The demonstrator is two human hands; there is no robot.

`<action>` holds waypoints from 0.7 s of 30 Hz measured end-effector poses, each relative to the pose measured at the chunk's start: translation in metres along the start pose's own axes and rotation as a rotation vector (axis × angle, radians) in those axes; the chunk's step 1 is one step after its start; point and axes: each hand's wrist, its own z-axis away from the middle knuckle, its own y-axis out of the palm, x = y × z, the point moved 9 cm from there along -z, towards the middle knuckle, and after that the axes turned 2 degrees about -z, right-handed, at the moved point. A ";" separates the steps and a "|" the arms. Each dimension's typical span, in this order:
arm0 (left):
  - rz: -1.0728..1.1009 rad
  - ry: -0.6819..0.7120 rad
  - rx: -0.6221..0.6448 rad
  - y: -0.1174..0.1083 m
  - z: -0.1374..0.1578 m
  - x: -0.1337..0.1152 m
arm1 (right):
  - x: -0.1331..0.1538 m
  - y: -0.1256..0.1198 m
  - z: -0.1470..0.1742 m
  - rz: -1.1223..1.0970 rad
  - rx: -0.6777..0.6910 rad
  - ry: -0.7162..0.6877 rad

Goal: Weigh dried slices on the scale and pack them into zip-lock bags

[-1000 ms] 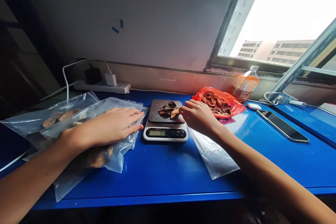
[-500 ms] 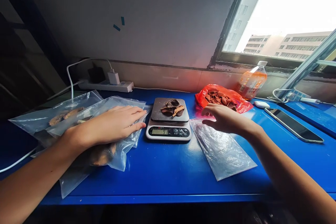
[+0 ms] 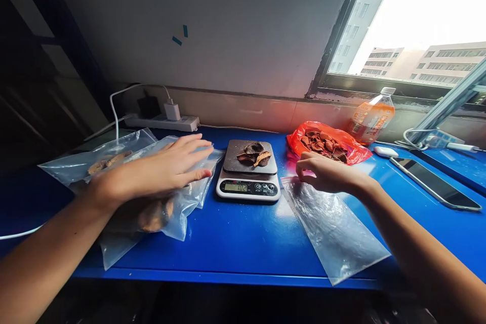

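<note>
My left hand (image 3: 167,169) is spread flat over several clear zip bags (image 3: 174,228) with brown dried pieces inside. To its right stands a white kitchen scale (image 3: 248,190); its display seems to read 10.2. Dark, curled dried peel pieces (image 3: 255,154) lie on the scale's grey plate. My right hand (image 3: 322,172) has its fingers curled in at the top edge of a flat clear zip bag (image 3: 341,238), which it appears to pinch; the fingertips are partly hidden. Just behind that hand, a red plastic bag (image 3: 296,136) lies open, full of reddish-brown dried peel (image 3: 322,144).
An orange drink bottle (image 3: 374,116) stands at the back under the window. A phone (image 3: 436,182) and a white earbud case (image 3: 386,152) lie at right. At back left is a power strip (image 3: 186,123) with a charger (image 3: 172,110) and white cable. The blue table's front edge (image 3: 228,276) runs below.
My left hand has lifted a little, its fingers spreading more. The flat zip bag's lower end has shifted toward me and right. The scale's reading has changed. The view has moved slightly.
</note>
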 end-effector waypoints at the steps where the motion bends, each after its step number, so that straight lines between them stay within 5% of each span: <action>1: 0.007 0.013 -0.082 -0.011 0.001 -0.001 | 0.006 -0.005 0.001 -0.029 0.017 -0.022; 6: 0.079 0.251 -0.474 -0.065 0.020 -0.054 | 0.046 -0.027 0.006 -0.246 0.028 -0.024; 9: 0.080 0.534 -0.482 -0.061 0.036 -0.116 | 0.083 -0.022 0.006 -0.340 0.034 -0.058; 12: -0.052 0.607 -0.647 -0.049 0.051 -0.149 | 0.105 -0.018 0.006 -0.461 -0.093 -0.010; 16: -0.140 0.598 -0.783 -0.027 0.062 -0.150 | 0.117 -0.019 0.015 -0.613 -0.312 0.049; 21: 0.018 0.562 -0.765 -0.012 0.064 -0.129 | 0.130 -0.016 0.022 -0.693 -0.418 -0.019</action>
